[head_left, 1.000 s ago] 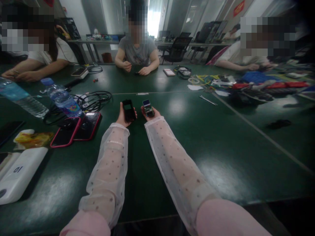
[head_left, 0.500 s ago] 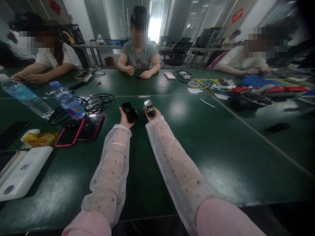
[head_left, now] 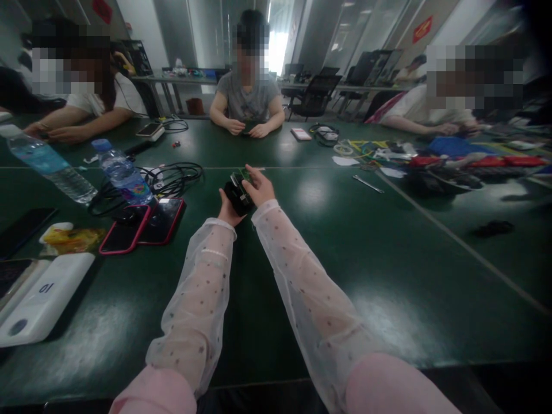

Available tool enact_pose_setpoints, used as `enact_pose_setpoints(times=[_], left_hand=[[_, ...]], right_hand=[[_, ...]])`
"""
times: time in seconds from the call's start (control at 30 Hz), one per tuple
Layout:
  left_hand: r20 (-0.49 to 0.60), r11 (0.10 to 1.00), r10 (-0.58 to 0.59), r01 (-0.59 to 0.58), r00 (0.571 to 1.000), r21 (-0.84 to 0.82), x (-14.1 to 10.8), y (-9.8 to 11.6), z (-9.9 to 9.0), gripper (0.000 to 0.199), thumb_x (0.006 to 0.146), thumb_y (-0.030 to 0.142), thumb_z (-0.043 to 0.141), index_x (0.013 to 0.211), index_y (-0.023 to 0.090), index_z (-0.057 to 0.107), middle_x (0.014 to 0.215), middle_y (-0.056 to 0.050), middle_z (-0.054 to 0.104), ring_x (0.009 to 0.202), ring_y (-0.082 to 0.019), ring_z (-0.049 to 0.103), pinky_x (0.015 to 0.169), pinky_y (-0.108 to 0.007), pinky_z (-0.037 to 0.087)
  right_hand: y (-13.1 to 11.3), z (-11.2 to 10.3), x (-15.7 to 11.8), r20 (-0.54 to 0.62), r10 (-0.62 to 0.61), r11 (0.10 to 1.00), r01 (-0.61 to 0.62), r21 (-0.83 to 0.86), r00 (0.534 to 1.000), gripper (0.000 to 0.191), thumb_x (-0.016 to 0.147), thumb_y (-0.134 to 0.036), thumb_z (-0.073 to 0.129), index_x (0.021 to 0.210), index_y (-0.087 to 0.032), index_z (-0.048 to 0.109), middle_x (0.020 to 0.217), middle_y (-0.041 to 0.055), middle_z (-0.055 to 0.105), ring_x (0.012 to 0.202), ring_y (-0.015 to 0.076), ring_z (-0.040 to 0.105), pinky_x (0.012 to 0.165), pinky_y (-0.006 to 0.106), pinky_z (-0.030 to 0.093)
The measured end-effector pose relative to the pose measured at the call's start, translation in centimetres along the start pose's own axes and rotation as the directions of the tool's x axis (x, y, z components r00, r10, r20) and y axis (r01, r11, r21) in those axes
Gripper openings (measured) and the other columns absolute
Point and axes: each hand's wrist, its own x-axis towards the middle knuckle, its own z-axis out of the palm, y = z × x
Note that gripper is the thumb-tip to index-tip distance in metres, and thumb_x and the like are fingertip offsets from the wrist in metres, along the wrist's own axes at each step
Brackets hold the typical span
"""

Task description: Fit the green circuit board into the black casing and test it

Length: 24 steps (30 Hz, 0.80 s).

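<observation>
Two parts together: a black case (head_left: 235, 201) and a circuit board (head_left: 240, 185), over the near half of the table (head_left: 388, 264).
Long axis: the case slants from eleven o'clock to five o'clock; the board lies along it, at its upper end and right side — how far in, I cannot tell.
Make: dark, oblong case with rounded corners; the board is flat, with small shiny silvery parts.
Left hand (head_left: 232, 215): grasps the case from below, thumb up its left side.
Right hand (head_left: 262, 187): thumb and bent fingers at the board's right edge — pinching or only pressing, I cannot tell.
Sleeves (head_left: 196, 293): sheer white mesh, dark specks, pink cloth behind.
Nine o'clock: coiled black cable (head_left: 183, 172), clear ribbed bottle (head_left: 125, 175), two red-rimmed phones (head_left: 123, 230).
Three o'clock: slim metal wrench (head_left: 368, 184).
Twelve o'clock: co-worker in grey (head_left: 248, 95), both hands together at the far table edge.
</observation>
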Motion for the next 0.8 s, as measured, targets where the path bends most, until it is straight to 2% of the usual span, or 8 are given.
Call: enact_pose_setpoints(times=[0.1, 0.2, 0.37, 0.47, 0.63, 0.8], left_hand=[[0.0, 1.0, -0.014, 0.014, 1.0, 0.018, 0.1, 0.1, -0.2, 0.079, 0.081, 0.076, 0.019, 0.116, 0.016, 0.058, 0.103, -0.014, 0.067, 0.104, -0.027, 0.06, 0.089, -0.039, 0.046], [0.012, 1.0, 0.004, -0.004, 1.0, 0.015, 0.3, 0.1, -0.5, 0.078, 0.083, 0.075, 0.018, 0.113, 0.015, 0.059, 0.103, -0.013, 0.067, 0.105, -0.028, 0.059, 0.088, -0.039, 0.046], [0.016, 0.999, 0.007, -0.007, 1.0, 0.036, 0.6, 0.1, -1.0, 0.073, 0.082, 0.075, 0.024, 0.111, 0.019, 0.061, 0.103, -0.011, 0.067, 0.105, -0.026, 0.06, 0.087, -0.037, 0.047], [0.0, 0.999, 0.008, -0.008, 1.0, 0.037, 0.4, 0.1, -0.9, 0.072, 0.082, 0.075, 0.023, 0.11, 0.02, 0.061, 0.101, -0.01, 0.068, 0.102, -0.027, 0.061, 0.086, -0.038, 0.048], [-0.095, 0.999, -0.02, 0.022, 0.995, 0.025, 0.7, 0.3, -1.3, 0.075, 0.08, 0.077, 0.023, 0.112, 0.019, 0.059, 0.091, -0.01, 0.068, 0.092, -0.026, 0.063, 0.082, -0.039, 0.049], [-0.115, 0.998, -0.05, 0.047, 0.992, -0.03, 1.0, 0.7, -1.8, 0.077, 0.08, 0.078, 0.023, 0.11, 0.017, 0.059, 0.08, -0.007, 0.066, 0.075, -0.021, 0.063, 0.073, -0.034, 0.05]], right_hand=[[0.4, 0.3, -0.5, 0.029, -0.017, 0.997, 0.019, -0.079, 0.999, 0.035, 0.07, -0.006, 0.062, 0.097, -0.026, 0.069, 0.118, -0.0031, 0.063, 0.131, 0.0125, 0.043, 0.113, 0.035, 0.03], [0.6, 0.2, -0.9, 0.03, -0.015, 0.992, 0.018, -0.121, 0.999, 0.037, 0.067, -0.002, 0.062, 0.094, -0.026, 0.069, 0.116, -0.0034, 0.064, 0.13, 0.0127, 0.044, 0.114, 0.034, 0.029], [0.6, 0.5, -1.5, 0.06, -0.016, 0.982, 0.027, -0.188, 0.998, 0.041, 0.065, 0.001, 0.062, 0.094, -0.027, 0.069, 0.118, -0.0029, 0.062, 0.134, 0.0154, 0.039, 0.117, 0.04, 0.022], [0.4, 0.8, -1.6, 0.074, -0.007, 0.982, 0.021, -0.189, 0.997, 0.038, 0.068, 0.002, 0.06, 0.091, -0.026, 0.069, 0.116, -0.0021, 0.063, 0.134, 0.0142, 0.038, 0.117, 0.038, 0.02], [0.2, 0.0, -0.3, 0.046, -0.053, 0.984, 0.06, -0.169, 0.998, 0.031, 0.074, -0.002, 0.059, 0.09, -0.026, 0.069, 0.109, -0.0037, 0.066, 0.124, 0.0105, 0.049, 0.114, 0.033, 0.027], [0.7, -2.6, 1.2, -0.083, 0.074, 0.995, -0.08, -0.064, 0.994, 0.021, 0.081, -0.01, 0.056, 0.091, -0.025, 0.067, 0.088, -0.0044, 0.07, 0.101, 0.0086, 0.063, 0.105, 0.034, 0.04]])
